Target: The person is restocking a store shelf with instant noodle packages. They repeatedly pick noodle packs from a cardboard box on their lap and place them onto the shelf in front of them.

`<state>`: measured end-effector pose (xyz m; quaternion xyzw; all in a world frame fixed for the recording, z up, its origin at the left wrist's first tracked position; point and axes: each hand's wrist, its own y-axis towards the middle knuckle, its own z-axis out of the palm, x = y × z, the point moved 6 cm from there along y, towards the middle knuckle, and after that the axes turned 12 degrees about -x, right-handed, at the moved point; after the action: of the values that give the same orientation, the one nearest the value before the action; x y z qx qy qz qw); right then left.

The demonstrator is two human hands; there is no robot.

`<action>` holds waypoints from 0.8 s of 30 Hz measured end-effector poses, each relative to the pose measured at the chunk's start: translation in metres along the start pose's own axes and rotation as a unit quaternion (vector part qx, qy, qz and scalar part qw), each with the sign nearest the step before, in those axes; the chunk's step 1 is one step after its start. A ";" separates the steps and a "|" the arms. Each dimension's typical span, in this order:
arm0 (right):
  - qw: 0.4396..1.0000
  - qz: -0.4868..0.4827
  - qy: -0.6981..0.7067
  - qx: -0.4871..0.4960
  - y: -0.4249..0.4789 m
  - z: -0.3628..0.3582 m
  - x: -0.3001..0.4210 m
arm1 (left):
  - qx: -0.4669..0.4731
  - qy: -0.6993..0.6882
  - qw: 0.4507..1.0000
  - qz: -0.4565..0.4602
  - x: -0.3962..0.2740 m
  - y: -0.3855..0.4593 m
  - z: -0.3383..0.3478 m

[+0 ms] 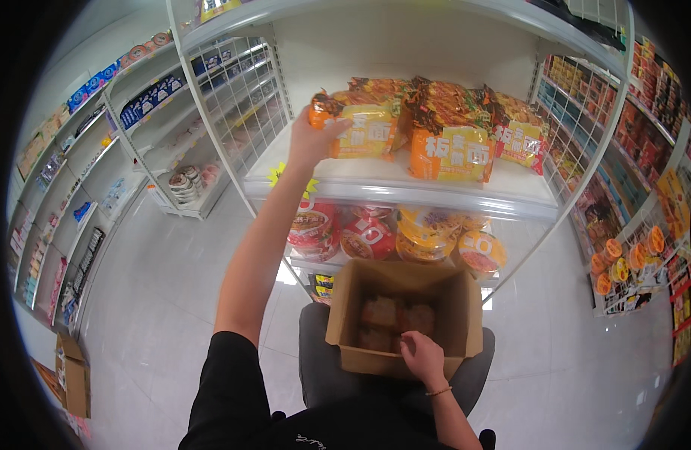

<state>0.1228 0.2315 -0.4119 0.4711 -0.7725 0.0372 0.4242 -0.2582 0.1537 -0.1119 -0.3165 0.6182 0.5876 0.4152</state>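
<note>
My left hand (314, 136) reaches to the white shelf and grips the left end of an orange and yellow instant noodle packet (363, 132). Another such packet (451, 152) stands to its right, with a pink and yellow noodle packet (520, 138) beyond it. On my lap sits an open cardboard box (472, 315) with several packets (381, 311) at its dim bottom. Over the box's near rim is my right hand (421, 354), its fingers curled inward; whether they touch the rim or hold anything is hidden.
Red noodle bowls (368, 239) and yellow ones (427, 242) stand on the lower shelf, behind the shelf's front edge (413, 194). Wire side panels (244, 95) flank the shelf. Stocked racks (148, 101) line the left, and a basket of orange-lidded cups (627, 264) stands right.
</note>
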 end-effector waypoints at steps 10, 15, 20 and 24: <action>0.994 -0.074 -0.075 -0.041 -0.005 0.006 0.000 | 0.063 0.062 0.996 -0.008 0.068 0.029 0.026; 0.994 -0.069 -0.078 -0.041 -0.006 0.008 -0.001 | 0.012 0.116 0.992 0.046 0.083 0.033 0.025; 0.993 -0.073 -0.076 -0.049 -0.005 0.009 0.001 | -0.065 0.183 0.977 0.089 0.074 0.023 0.023; 0.993 -0.061 -0.094 -0.032 -0.006 0.012 -0.004 | -0.104 0.168 0.966 0.168 0.049 0.006 0.031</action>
<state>0.1206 0.2257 -0.4238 0.5051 -0.7795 -0.0574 0.3662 -0.2814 0.1893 -0.1515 -0.3442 0.6587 0.6483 0.1655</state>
